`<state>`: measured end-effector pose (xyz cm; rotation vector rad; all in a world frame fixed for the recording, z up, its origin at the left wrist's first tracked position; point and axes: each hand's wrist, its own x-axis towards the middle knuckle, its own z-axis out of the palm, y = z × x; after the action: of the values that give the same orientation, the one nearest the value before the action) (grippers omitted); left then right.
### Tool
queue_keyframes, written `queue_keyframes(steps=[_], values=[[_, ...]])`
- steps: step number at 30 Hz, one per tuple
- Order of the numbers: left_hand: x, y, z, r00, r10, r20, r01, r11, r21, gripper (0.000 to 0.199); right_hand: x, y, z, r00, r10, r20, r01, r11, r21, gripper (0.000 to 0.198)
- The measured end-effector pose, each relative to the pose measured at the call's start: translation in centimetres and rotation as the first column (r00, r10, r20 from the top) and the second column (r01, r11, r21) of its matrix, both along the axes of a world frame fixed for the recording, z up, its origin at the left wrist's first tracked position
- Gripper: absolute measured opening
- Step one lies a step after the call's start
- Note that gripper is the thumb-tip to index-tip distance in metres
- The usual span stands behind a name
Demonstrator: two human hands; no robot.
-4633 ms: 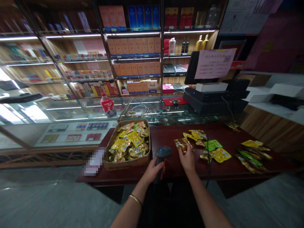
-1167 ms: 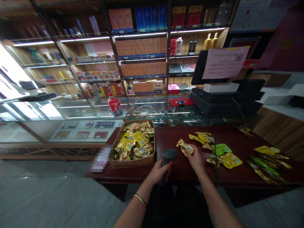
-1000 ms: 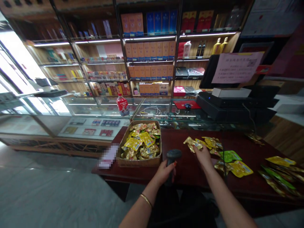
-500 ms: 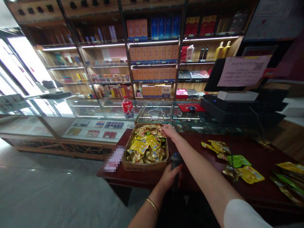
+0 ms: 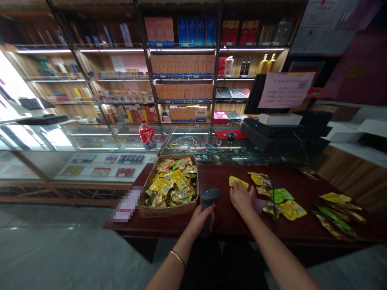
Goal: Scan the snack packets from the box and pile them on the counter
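Observation:
My left hand (image 5: pixel 201 219) is wrapped around the handle of a black barcode scanner (image 5: pixel 211 195), held upright near the table's front edge. Under the curled fingers of my right hand (image 5: pixel 243 199) is the lower edge of a yellow snack packet (image 5: pixel 238 181) on the dark red table (image 5: pixel 222 175); the exact grip is partly hidden. Left of the scanner stands a cardboard box (image 5: pixel 169 211) full of gold and yellow packets. Just right of my right hand lie gold packets (image 5: pixel 260 178), a green packet (image 5: pixel 281 195) and another yellow packet (image 5: pixel 292 210).
More packets (image 5: pixel 338 213) lie at the table's right. Behind stands a glass counter (image 5: pixel 109 141) with a red-labelled bottle (image 5: pixel 147 135), a mouse (image 5: pixel 230 135) and a monitor (image 5: pixel 256 92). A pinkish paper (image 5: pixel 128 204) lies left of the box.
My right hand has moved from the box's far right corner to the yellow packet on the table at the right. The left hand still holds the scanner. The view has turned slightly right.

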<state>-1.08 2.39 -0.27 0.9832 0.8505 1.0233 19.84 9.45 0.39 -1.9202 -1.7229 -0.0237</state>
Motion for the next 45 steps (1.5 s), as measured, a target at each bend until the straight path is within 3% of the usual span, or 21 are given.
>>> queue_keyframes(steps=[3,7,14,19,22,25,28,31,38,45], values=[[-0.1,-0.3,0.2,1.0,-0.006,-0.007,0.006,1.0,0.009,0.061,-1.5,-1.3,-0.7,0.995,0.098,0.025,-0.099,0.995,0.016,0.035],[-0.2,-0.5,0.4,1.0,0.001,-0.028,-0.001,1.0,0.016,0.061,-2.0,-1.8,-1.4,0.995,0.098,-0.026,-0.096,0.994,0.055,0.028],[-0.4,-0.4,0.4,0.999,-0.006,-0.036,0.007,1.0,0.014,0.063,-1.7,-1.5,-2.2,0.963,0.145,-0.227,-0.119,0.985,0.124,0.059],[-0.6,-0.6,0.6,0.997,-0.062,-0.048,0.063,0.997,0.032,0.063,-0.5,-0.7,-2.7,0.862,0.18,-0.473,-0.085,0.973,0.216,0.067],[-0.6,-0.9,0.5,0.988,-0.125,-0.087,0.13,0.99,0.054,0.061,0.2,-0.3,-3.1,0.783,0.177,-0.597,-0.047,0.973,0.226,0.06],[-0.5,-1.2,0.6,0.98,-0.137,-0.142,0.15,0.985,0.082,0.051,0.3,-0.2,-3.3,0.705,0.234,-0.67,-0.09,0.966,0.242,0.055],[-0.4,-1.4,0.8,0.973,-0.142,-0.179,0.161,0.983,0.094,0.048,0.2,-0.1,-3.4,0.637,0.273,-0.721,-0.104,0.957,0.271,0.069],[-0.5,-1.3,0.8,0.974,-0.148,-0.17,0.166,0.981,0.101,0.049,0.1,-0.1,-3.4,0.601,0.283,-0.748,-0.083,0.952,0.294,0.074],[-0.7,-0.9,0.4,0.997,-0.071,-0.034,0.074,0.992,0.102,0.06,0.1,-0.3,-3.3,0.6,0.334,-0.727,-0.061,0.925,0.374,0.067],[-0.7,-1.0,0.6,0.994,-0.107,-0.032,0.11,0.985,0.134,0.054,-0.2,-0.2,-3.4,0.619,0.408,-0.671,-0.104,0.889,0.445,0.067]])
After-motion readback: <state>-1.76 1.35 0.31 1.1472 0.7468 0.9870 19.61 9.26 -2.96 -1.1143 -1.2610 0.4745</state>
